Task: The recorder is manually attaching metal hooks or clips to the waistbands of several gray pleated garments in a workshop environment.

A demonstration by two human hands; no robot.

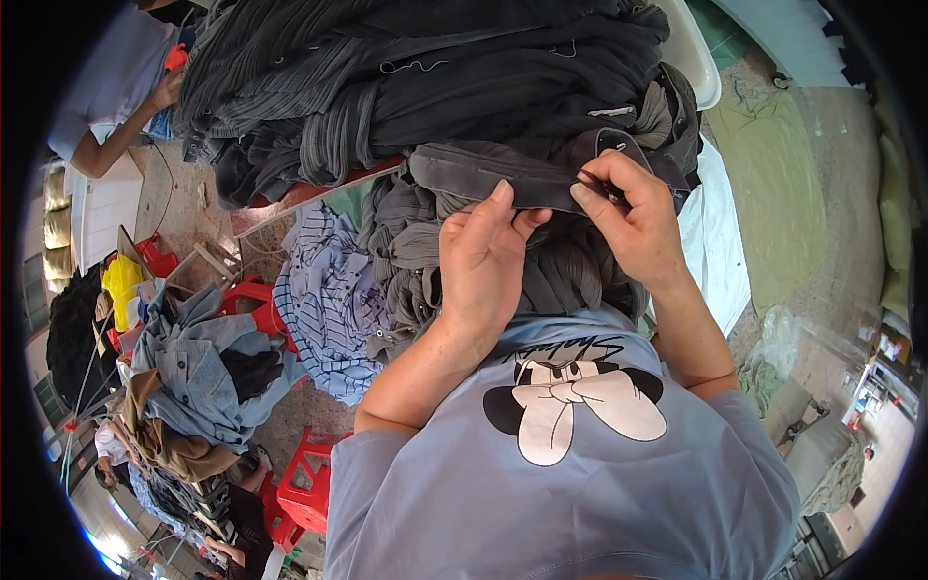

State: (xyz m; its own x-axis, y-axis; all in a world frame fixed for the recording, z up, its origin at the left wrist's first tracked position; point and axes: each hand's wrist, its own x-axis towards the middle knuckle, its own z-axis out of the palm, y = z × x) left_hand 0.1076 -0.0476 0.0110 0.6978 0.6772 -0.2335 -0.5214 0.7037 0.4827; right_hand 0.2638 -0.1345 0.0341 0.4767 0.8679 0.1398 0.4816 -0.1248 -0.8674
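Note:
A dark grey garment is stretched between my two hands by its flat stitched band (454, 170), which could be a collar or a waistband. My left hand (483, 256) is closed on the band's lower edge, thumb in front and fingers partly hidden behind it. With thumb and forefinger my right hand (633, 217) pinches the same band farther right, where it curls up into a loop. The rest of the garment hangs down among grey ribbed cloth (406, 242) in front of my body. Just beyond lies a big heap of similar dark garments (435, 92), loose threads on it.
A white tub (698, 58) rims the heap at the far right. Striped blue shirts (329, 300) lie to my left, near a pile of denim clothes (203, 353) and red stools (307, 483). Another person's arm (121, 135) reaches in at the far left.

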